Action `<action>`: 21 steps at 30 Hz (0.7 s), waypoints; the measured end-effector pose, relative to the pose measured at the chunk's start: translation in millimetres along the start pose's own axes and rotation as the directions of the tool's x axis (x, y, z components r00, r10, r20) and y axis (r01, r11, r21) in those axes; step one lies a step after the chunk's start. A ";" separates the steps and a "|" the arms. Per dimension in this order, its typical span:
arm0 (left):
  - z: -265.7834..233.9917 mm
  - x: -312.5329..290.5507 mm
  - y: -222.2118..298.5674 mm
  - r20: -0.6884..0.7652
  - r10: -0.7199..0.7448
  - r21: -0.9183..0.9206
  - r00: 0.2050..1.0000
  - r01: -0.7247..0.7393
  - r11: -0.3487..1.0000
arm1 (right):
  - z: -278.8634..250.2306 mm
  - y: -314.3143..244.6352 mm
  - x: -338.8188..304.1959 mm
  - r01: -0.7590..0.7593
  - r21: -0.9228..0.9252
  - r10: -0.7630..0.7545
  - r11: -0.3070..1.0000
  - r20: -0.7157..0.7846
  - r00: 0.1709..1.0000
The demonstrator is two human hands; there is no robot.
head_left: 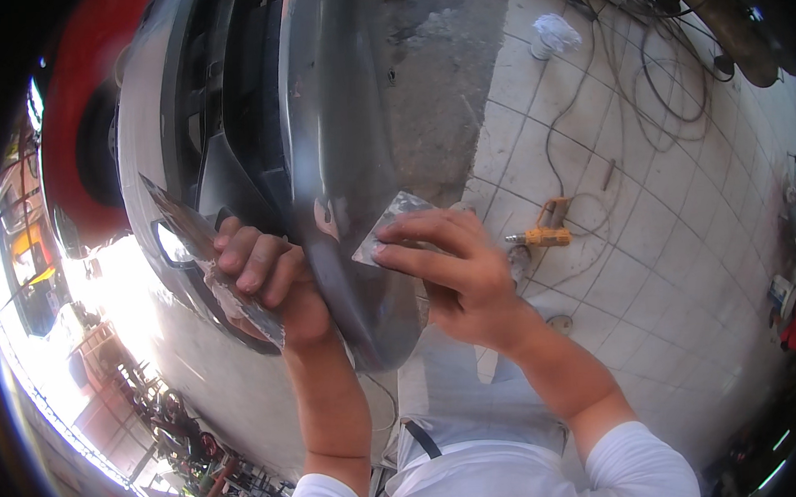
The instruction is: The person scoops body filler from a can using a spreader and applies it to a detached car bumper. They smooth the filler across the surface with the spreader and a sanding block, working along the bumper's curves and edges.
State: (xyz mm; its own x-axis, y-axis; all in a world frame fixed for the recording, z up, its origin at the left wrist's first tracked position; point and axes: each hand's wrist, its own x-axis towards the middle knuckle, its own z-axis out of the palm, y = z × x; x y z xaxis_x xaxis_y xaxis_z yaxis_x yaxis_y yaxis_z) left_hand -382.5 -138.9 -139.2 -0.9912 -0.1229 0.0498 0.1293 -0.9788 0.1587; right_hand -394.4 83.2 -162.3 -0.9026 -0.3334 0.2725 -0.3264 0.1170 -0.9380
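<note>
A dark grey car bumper (334, 135) runs from the far side toward me, with a small beige patch of filler (325, 218) on its curved face. My right hand (467, 276) pinches a flat, squarish grey spreader (395, 223) whose surface is mottled with pale smears. Its left corner sits close to the bumper, right of the patch; I cannot tell whether it touches. Left of the bumper, my left hand (269, 278) is wrapped round a thin, dark, pointed plate (183, 215), held tilted. Pale pinkish paste (225, 292) coats the plate's lower part.
A yellow heat gun (543, 235) lies on the tiled floor (651, 262) at right, its cable trailing away. Farther back are a white crumpled bundle (555, 35) and looped hoses (677, 81). A red car (79, 166) stands at far left. Cluttered parts (182, 431) lie lower left.
</note>
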 end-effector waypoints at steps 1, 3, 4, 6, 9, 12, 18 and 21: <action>-1.5 -1.4 -0.4 0.002 0.008 -0.005 1.000 -0.008 1.000 | -6.4 1.0 3.3 0.013 -0.075 -0.013 0.997 0.003 1.000; -2.2 -3.2 -0.6 0.004 0.017 -0.015 1.000 -0.017 1.000 | -16.6 -6.1 23.7 0.126 -0.234 -0.137 0.964 -0.030 0.990; -1.3 -3.4 -0.4 0.003 0.018 -0.016 1.000 -0.018 1.000 | -19.9 -8.4 32.0 0.179 -0.314 -0.201 0.932 -0.038 0.979; 0.4 -2.7 -0.9 0.004 0.024 -0.011 1.000 -0.024 1.000 | -18.3 -7.0 41.8 0.258 -0.275 -0.277 0.926 -0.029 0.961; 0.1 -3.6 -0.8 0.005 0.038 -0.010 0.999 -0.038 0.999 | 2.8 1.6 41.0 0.289 -0.147 -0.299 0.946 -0.047 0.953; -0.2 -3.3 -2.5 0.017 0.043 -0.019 0.999 -0.043 0.999 | 26.5 10.1 26.0 0.250 -0.167 -0.270 0.954 -0.109 0.957; -2.7 -4.9 -3.3 0.029 0.039 -0.025 0.999 -0.038 0.999 | 8.9 39.1 -0.1 0.196 -0.154 -0.209 0.969 -0.074 0.975; -2.3 -3.9 -3.2 0.042 0.045 -0.023 0.998 -0.044 0.999 | -4.6 20.2 24.3 0.124 -0.155 -0.141 0.980 -0.104 0.984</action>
State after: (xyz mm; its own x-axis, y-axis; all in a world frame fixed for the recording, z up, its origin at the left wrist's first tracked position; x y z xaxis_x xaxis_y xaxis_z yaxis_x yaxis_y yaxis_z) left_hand -379.2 -135.7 -142.2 -0.9822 -0.1596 0.0987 0.1720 -0.9760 0.1336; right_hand -424.2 81.8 -173.7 -0.8716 -0.2474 0.4233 -0.4757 0.2181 -0.8521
